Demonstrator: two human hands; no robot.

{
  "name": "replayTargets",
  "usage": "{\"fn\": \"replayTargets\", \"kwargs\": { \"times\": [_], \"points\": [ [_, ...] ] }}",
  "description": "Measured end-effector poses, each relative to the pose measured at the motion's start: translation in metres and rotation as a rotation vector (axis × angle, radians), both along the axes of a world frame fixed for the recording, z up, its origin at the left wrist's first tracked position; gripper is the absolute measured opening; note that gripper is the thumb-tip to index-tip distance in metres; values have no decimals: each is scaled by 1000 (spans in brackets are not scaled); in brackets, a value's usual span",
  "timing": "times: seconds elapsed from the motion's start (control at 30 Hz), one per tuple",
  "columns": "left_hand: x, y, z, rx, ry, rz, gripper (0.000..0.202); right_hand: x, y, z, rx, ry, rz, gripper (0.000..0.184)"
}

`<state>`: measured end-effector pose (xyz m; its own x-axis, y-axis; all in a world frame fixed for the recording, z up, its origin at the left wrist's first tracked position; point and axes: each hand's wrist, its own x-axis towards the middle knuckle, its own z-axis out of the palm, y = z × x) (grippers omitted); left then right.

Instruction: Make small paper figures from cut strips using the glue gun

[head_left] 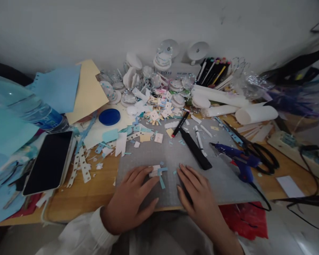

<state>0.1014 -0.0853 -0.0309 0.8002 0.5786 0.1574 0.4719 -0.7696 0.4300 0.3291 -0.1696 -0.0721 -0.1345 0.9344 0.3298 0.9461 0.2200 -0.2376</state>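
My left hand point(133, 198) lies flat on the grey mat point(223, 177) with its fingers stretched out. Its fingertips touch a small white and blue paper piece point(158, 172). My right hand point(196, 193) rests flat just to the right of that piece, fingers together and extended, holding nothing. A black box cutter point(195, 148) and a black marker with a red tip point(180, 124) lie beyond my right hand. A heap of small paper scraps point(159, 109) covers the far edge of the mat.
A blue glue gun point(238, 159) and black scissors point(257, 152) lie to the right. A phone point(49, 163), a water bottle point(26, 106) and coloured paper sheets point(69, 88) sit to the left. White rolls point(255, 114) and a pen set point(214, 71) stand at the back.
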Motion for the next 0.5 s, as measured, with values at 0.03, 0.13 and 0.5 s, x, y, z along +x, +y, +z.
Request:
{"fn": "replayTargets", "kwargs": {
  "times": [0.03, 0.13, 0.5],
  "points": [
    [-2, -1, -1, -6, -29, 1, 47, 0, -4, 0, 4, -8, 2, 43],
    [-9, -3, -2, -5, -107, 27, 42, 1, -17, 0, 16, -19, 19, 43],
    [-23, -12, 11, -22, -330, 223, 31, 1, -46, -4, 85, -7, 67, 35]
  ]
}}
